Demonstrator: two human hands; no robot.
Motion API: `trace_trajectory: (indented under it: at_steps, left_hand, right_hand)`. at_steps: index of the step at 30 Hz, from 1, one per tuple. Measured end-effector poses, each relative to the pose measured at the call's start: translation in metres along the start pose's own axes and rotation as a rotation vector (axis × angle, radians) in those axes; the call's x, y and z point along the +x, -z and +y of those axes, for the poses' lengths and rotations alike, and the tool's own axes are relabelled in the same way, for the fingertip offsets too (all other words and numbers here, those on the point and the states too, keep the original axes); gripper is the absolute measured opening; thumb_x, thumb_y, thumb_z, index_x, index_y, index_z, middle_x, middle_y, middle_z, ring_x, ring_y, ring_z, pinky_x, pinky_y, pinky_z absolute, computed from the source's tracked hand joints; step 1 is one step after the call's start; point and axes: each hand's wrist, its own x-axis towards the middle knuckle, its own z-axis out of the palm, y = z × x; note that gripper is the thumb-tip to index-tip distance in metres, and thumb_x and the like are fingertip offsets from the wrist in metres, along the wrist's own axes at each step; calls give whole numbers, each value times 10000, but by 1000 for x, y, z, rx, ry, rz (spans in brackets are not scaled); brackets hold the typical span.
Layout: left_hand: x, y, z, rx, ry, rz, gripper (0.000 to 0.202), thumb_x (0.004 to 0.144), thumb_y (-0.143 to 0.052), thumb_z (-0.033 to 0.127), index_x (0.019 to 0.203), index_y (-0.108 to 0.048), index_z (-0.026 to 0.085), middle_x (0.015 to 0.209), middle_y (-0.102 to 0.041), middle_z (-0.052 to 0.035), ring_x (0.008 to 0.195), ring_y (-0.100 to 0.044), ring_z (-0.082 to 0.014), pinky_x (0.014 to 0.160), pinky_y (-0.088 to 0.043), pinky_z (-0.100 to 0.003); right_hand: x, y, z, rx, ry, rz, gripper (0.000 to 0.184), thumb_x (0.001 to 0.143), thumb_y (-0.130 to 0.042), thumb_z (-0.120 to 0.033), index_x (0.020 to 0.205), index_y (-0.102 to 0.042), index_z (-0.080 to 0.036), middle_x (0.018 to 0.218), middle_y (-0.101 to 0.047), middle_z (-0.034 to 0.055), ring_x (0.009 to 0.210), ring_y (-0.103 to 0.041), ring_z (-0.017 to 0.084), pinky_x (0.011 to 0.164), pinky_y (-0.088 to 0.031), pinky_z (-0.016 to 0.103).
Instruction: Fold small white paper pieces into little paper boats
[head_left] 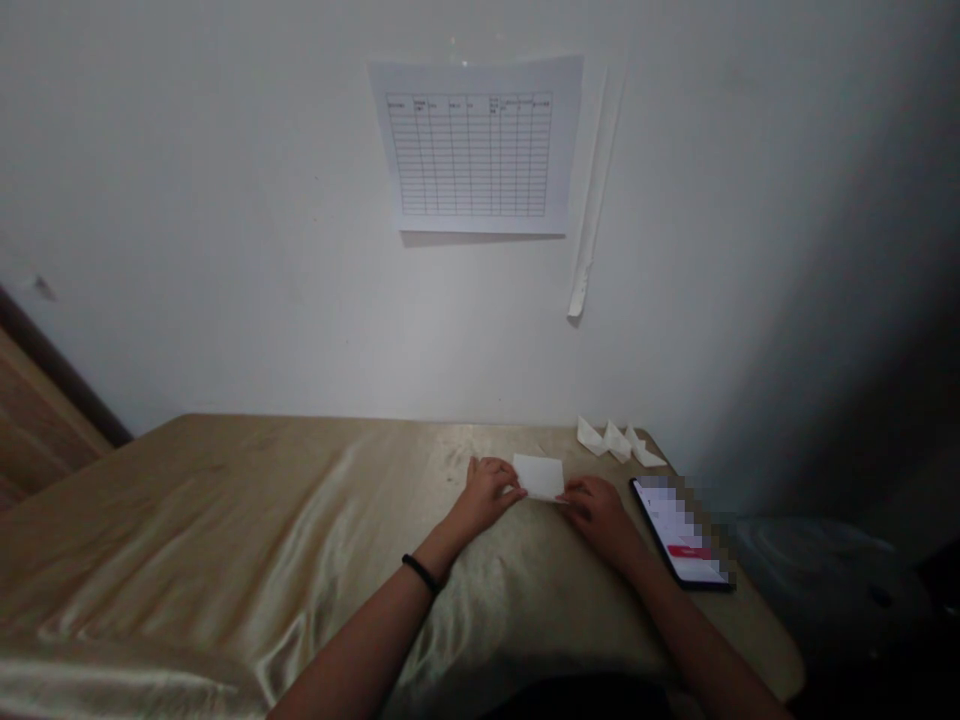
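A small white sheet of paper (539, 476) is held between my two hands, just above the cloth-covered table. My left hand (489, 490) pinches its left edge near the lower corner, a black band round that wrist. At the lower right corner, the fingers of my right hand (596, 508) grip the paper. Its lower edge looks folded, though the fold is hard to make out. Beyond my right hand, several folded paper boats (617, 441) stand in a row at the table's back right.
A phone (684, 535) with a lit screen lies right of my right hand. The table (225, 520) wears a shiny, wrinkled gold cloth and meets a white wall. On the wall hang a printed chart (480, 150) and a paper strip (589, 200).
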Motion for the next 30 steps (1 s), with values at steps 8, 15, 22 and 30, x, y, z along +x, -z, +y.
trace_trajectory:
  at_steps: [8, 15, 22, 30]
  left_hand:
    - [-2, 0, -3, 8, -31, -70, 417, 797, -728, 609, 1074, -736, 297, 1253, -697, -54, 1304, -505, -311, 1189, -5, -658]
    - [-3, 1, 0, -51, 38, -82, 342, 899, -621, 555, 1051, -741, 273, 1254, -698, -64, 1272, -543, -293, 1194, -30, -642]
    - [1, -6, 2, -130, 103, -65, 696, 891, -647, 359, 1521, -359, 299, 1010, -736, 3, 1091, -646, -228, 1200, -108, -624]
    - [-2, -14, 6, 100, 26, -39, 244, 969, -561, 413, 1094, -748, 318, 1207, -643, -66, 1205, -542, -263, 1146, -192, -650]
  right_hand:
    - [4, -4, 12, 100, -57, 41, 279, 966, -478, -336, 985, -710, -183, 1047, -719, 106, 1027, -629, 245, 971, -460, 404]
    - [3, -4, 7, 19, -86, 118, 290, 975, -431, -349, 877, -657, -194, 941, -700, 105, 921, -631, 241, 896, -481, 385]
    - [6, -6, -2, 68, -165, 184, 411, 944, -462, -318, 1327, -540, -191, 888, -695, 58, 915, -646, 247, 976, -439, 437]
    - [5, -2, -10, -145, -93, 78, 297, 995, -431, -314, 985, -713, -221, 1035, -719, 81, 1047, -611, 245, 1049, -318, 461]
